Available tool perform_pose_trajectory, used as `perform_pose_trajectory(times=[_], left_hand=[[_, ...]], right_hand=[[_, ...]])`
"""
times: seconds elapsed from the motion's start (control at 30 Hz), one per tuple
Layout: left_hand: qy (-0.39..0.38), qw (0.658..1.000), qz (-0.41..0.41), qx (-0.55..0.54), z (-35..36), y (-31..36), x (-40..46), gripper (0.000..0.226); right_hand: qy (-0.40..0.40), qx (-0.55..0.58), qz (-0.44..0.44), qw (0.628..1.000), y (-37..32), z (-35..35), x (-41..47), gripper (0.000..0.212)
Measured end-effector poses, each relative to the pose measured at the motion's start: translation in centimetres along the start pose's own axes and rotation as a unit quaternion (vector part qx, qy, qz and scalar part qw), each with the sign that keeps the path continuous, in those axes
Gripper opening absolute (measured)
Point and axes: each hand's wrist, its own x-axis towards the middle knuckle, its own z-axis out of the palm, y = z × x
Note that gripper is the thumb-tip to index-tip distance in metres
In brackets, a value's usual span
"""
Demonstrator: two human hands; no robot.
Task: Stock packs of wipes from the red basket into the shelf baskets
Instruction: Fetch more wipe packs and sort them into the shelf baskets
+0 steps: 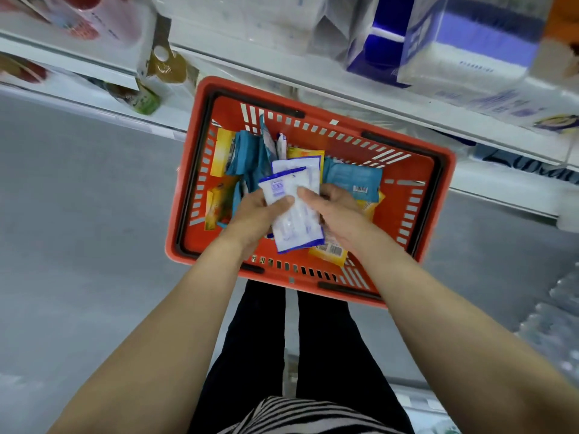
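The shelving (282,61) ran across the top of the view, stocked with white and blue-and-white packages (451,42), all blurred. Grey floor (78,245) lay below it. The red basket (445,195) stood on the floor against the shelf base, just ahead of the person's dark-trousered legs (326,339). Inside lay teal packs (351,177), yellow packs (221,155) and white ones, loosely heaped.

Both hands were over the basket's middle. The left hand (253,214) gripped a white pack with blue edging (296,227) by its left side, thumb curled over the front. The right hand (332,211) pinched the same pack from the right, thumb on its face; its fingers were hidden behind, possibly also touching a second white pack (300,170) beneath.
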Motion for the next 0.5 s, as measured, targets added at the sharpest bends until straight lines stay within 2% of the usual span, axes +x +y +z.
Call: perform_pose_trajectory(times=[0.1,0.17,0.23,0.3,0.4,0.5], left_hand=[[0.136,0.989,0.037,0.042,-2.7,0.2,0.2,0.029],[0.18,0.981,0.037,0.062,-4.7,0.6,-0.1,0.035],[0.187,0.979,0.033,0.079,-6.0,0.7,-0.3,0.035],[0.172,0.981,0.024,0.087,-6.3,0.7,-0.4,0.034],[0.169,0.983,0.033,0.07,-5.5,0.9,-0.6,0.033],[0.166,0.984,0.035,0.057,-5.3,0.9,-0.6,0.034]], right_hand=[[-0.046,0.026,0.019,0.998,0.0,1.3,0.5,0.034],[-0.107,-0.114,-0.002,0.988,0.4,1.0,0.9,0.054],[-0.166,-0.262,0.003,0.951,1.3,0.8,1.5,0.071],[-0.173,-0.326,0.002,0.929,2.5,1.3,2.2,0.076],[-0.102,-0.372,-0.048,0.921,3.9,2.3,3.2,0.06],[-0.063,-0.438,-0.078,0.893,4.4,2.7,3.5,0.04]])
